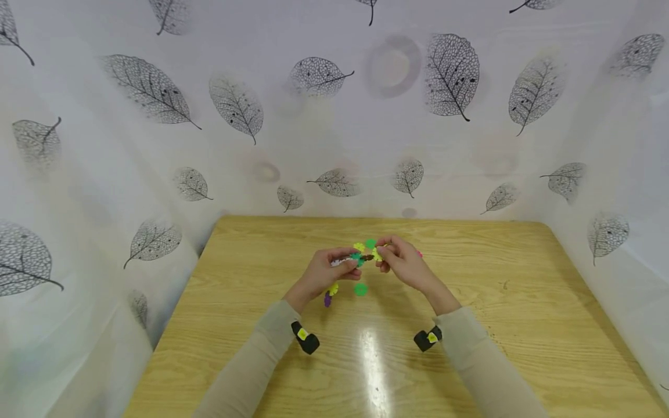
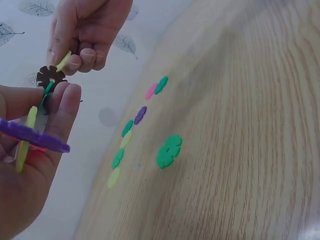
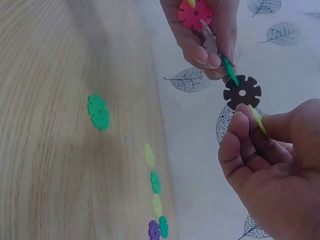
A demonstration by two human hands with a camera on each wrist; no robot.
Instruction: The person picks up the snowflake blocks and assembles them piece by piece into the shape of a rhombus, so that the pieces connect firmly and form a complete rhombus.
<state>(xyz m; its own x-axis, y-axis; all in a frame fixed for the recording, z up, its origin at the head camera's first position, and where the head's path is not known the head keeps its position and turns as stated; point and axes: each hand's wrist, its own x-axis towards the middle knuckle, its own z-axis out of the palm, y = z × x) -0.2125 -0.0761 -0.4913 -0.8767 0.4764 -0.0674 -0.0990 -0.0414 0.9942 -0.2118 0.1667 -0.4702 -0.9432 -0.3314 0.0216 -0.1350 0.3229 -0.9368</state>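
Observation:
My left hand [image 1: 324, 270] grips a chain of notched plastic snowflake discs above the table. Along that chain are a purple disc [image 2: 35, 136], a yellow disc [image 2: 25, 145], a pink disc [image 3: 195, 15], a greyish-white disc [image 3: 209, 41], a green disc [image 3: 230, 71] and, at the far end, a brown disc [image 3: 242, 92]. Left fingers partly cover its middle. Between thumb and fingers, my right hand [image 1: 405, 264] pinches another yellow disc [image 3: 259, 120], whose edge meets the brown disc's rim. Both hands are close together.
On the wooden table [image 1: 502, 360], a single green disc [image 2: 169, 151] lies nearest me. Farther back is a row of loose discs in yellow, green, purple [image 2: 140, 115] and pink [image 2: 151, 91]. A leaf-print curtain [image 1: 334, 133] stands behind and beside the table.

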